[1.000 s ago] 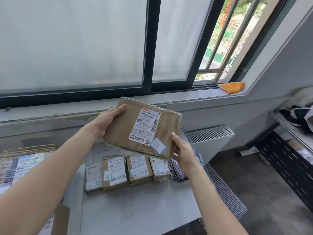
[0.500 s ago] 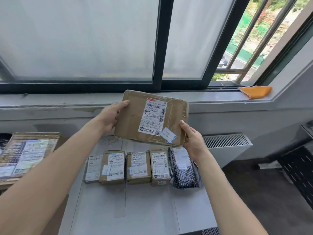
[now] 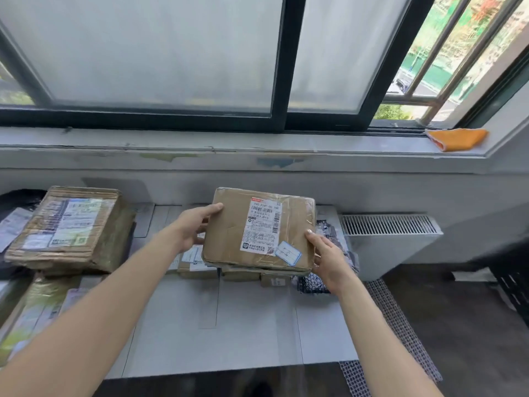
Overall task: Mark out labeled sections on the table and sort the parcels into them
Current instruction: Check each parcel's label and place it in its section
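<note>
Item: brown parcel [image 3: 257,229], centre frame, label up, long axis running upward, pinched between left hand [image 3: 192,224] and right hand [image 3: 327,255], directly above row of small parcels [image 3: 197,265] on table [image 3: 243,325].

This looks like a spare room in a home or small office, set up for sorting post. A white table [image 3: 257,325] stands under a wide sliding window [image 3: 160,53] (frosted panes, bars outside). A radiator [image 3: 389,236] stands beside it, an orange cloth [image 3: 456,138] lies on the sill [image 3: 257,141], and labelled parcels [image 3: 68,227] are piled about.
</note>
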The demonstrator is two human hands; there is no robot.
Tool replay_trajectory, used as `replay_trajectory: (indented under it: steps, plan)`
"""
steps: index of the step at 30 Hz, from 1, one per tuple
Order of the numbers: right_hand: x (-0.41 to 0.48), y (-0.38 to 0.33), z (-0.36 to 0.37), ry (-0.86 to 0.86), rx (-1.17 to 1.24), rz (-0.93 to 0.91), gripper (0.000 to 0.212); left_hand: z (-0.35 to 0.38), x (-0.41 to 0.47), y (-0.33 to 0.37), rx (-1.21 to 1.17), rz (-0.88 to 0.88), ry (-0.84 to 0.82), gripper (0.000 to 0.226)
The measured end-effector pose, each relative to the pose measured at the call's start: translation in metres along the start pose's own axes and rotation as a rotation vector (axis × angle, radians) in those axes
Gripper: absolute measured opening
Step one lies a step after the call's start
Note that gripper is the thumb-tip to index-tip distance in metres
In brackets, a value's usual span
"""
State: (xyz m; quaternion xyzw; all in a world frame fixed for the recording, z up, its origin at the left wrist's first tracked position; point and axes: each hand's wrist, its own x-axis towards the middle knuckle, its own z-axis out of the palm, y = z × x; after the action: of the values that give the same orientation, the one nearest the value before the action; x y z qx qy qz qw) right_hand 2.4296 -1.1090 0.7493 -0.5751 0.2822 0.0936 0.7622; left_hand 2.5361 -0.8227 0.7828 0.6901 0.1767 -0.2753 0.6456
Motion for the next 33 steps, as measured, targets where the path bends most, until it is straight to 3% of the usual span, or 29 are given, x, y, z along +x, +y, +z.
replay_trajectory:
  steps: [7,10,17,26,33]
  plan:
    - [-0.058,0.06,-0.003,0.127,0.041,0.001,0.025,-0.005,-0.04,-0.075,0.0,-0.045,0.013,0.028]
    - [-0.077,0.096,-0.006,0.218,-0.039,0.021,0.024,-0.005,-0.064,-0.116,-0.028,-0.076,0.035,0.016]
    - [-0.104,0.15,-0.013,0.313,-0.298,0.0,0.02,0.0,-0.093,-0.196,-0.043,-0.182,0.061,0.026]
    - [-0.087,0.159,-0.032,0.336,-0.37,0.042,0.028,0.013,-0.079,-0.199,0.002,-0.149,0.051,0.031]
    - [-0.09,0.154,-0.036,0.248,-0.206,0.183,0.041,0.012,-0.062,-0.189,0.108,-0.021,0.128,0.029]
